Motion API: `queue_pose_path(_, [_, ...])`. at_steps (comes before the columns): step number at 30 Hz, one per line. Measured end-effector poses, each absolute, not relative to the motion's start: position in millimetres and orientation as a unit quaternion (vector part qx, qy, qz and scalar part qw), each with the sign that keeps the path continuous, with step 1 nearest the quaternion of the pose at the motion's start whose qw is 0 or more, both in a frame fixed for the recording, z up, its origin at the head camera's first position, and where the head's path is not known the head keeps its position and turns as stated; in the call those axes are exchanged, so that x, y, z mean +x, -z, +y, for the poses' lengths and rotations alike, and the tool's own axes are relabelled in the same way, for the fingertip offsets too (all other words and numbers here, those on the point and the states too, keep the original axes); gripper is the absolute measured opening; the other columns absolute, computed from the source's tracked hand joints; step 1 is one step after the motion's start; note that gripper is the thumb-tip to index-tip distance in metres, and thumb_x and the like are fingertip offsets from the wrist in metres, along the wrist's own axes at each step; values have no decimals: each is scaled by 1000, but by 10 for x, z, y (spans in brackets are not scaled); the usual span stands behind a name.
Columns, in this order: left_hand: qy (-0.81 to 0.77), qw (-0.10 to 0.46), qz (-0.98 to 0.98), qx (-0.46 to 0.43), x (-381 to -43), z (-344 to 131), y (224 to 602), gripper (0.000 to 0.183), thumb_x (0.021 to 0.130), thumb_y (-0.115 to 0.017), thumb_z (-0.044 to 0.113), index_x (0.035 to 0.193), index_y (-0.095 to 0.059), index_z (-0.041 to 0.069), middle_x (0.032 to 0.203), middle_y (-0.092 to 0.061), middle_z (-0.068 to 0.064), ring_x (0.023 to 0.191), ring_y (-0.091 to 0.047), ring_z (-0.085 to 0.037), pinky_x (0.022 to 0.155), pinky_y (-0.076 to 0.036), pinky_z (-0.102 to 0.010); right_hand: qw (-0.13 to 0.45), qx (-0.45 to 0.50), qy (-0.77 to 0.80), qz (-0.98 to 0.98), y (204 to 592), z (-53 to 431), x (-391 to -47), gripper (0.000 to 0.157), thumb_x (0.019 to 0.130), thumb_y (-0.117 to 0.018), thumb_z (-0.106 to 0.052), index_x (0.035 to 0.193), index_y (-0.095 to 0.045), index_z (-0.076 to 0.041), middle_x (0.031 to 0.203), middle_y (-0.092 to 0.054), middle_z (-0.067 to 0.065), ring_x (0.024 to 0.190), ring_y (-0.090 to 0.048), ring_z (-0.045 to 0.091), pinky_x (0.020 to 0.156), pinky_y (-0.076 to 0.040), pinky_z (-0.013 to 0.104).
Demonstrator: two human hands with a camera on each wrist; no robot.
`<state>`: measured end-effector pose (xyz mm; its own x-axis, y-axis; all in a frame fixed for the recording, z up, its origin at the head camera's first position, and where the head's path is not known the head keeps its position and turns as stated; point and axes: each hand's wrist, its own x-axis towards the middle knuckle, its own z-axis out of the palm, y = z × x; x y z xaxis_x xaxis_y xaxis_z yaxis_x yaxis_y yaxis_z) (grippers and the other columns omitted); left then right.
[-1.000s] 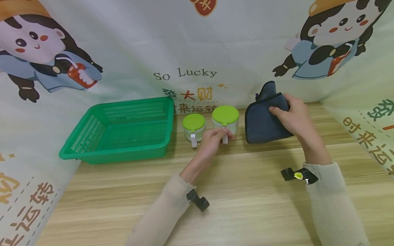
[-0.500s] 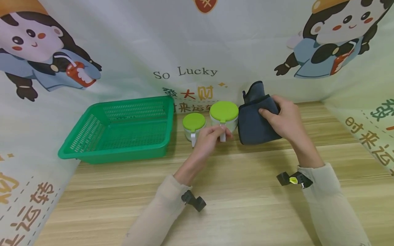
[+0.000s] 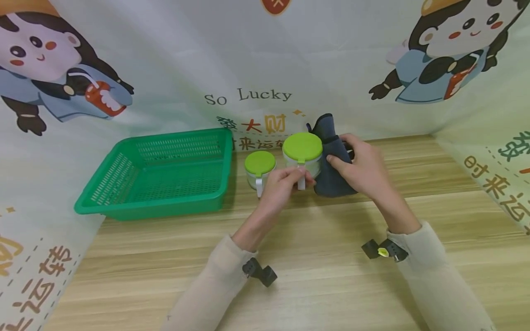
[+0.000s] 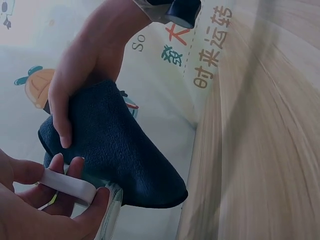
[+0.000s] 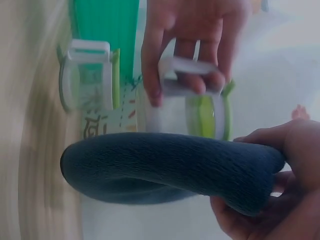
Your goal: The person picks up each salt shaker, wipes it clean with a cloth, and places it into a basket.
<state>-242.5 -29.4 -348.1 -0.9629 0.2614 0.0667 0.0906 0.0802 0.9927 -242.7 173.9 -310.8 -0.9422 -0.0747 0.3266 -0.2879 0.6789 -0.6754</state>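
Observation:
My left hand (image 3: pixel 282 185) grips the white handle (image 4: pixel 70 186) of the larger clear jar (image 3: pixel 302 151), which has a bright green lid. In my right hand (image 3: pixel 362 163) is a folded dark blue cloth (image 3: pixel 333 172), pinched near its upper part between thumb and fingers. The cloth lies against the right side of the larger jar and bends in a loop in the right wrist view (image 5: pixel 165 165). Just left of that jar stands a smaller jar (image 3: pixel 260 169) with a green lid and white handle, upright on the table; my left hand partly covers it.
A green plastic basket (image 3: pixel 159 209) with perforated walls stands on the wooden table (image 3: pixel 314 266), left of the jars. A printed cloth backdrop (image 3: pixel 174 59) rises right behind the basket and jars and along both sides.
My right hand has moved left with the cloth, from a gap beside the larger jar to contact with its side. The cloth has folded narrower. My left hand stays at the handle.

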Motion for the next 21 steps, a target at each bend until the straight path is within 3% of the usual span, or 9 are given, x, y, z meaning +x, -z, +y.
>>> queue_pose_path(3, [-678,62,724,111,-2433,-304,3463,35,108,-53,25,102,-74,-2,96,-75,-6,95,-70,-14,92,-53,-34,126,111,-383,-908,3087,1680,-2381,48,96,-69,-22,139,-57,-4,121,-68,23,98,-71,39,78,-59,51])
queue_pose_path(9, [-695,56,710,101,-2440,-350,3426,36,108,-52,24,103,-74,-4,97,-74,-8,105,-70,-32,88,-53,-29,112,122,-363,-917,3063,1546,-2294,50,96,-70,-18,141,-55,-4,125,-68,22,95,-72,38,75,-60,51])
queue_pose_path(12, [-695,53,710,99,-2438,-370,3413,35,108,-52,24,99,-75,-1,96,-74,-6,102,-71,-29,89,-54,-32,116,119,-370,-914,3062,1497,-2271,46,96,-69,-17,139,-57,-5,123,-69,23,96,-72,38,75,-60,50])
queue_pose_path(17, [-694,52,711,101,-2421,-381,3391,35,108,-53,23,100,-74,-4,92,-73,-4,93,-71,-19,99,-52,-49,166,102,-381,-904,3118,1484,-2298,27,99,-65,-13,122,-67,-1,105,-74,24,88,-71,38,72,-55,46])
queue_pose_path(21, [-689,54,714,111,-2405,-371,3372,35,106,-55,22,101,-73,-7,88,-73,-2,93,-73,-22,95,-54,-42,201,72,-401,-891,3181,1524,-2355,26,101,-65,-17,118,-69,2,102,-74,25,86,-71,39,70,-54,43])
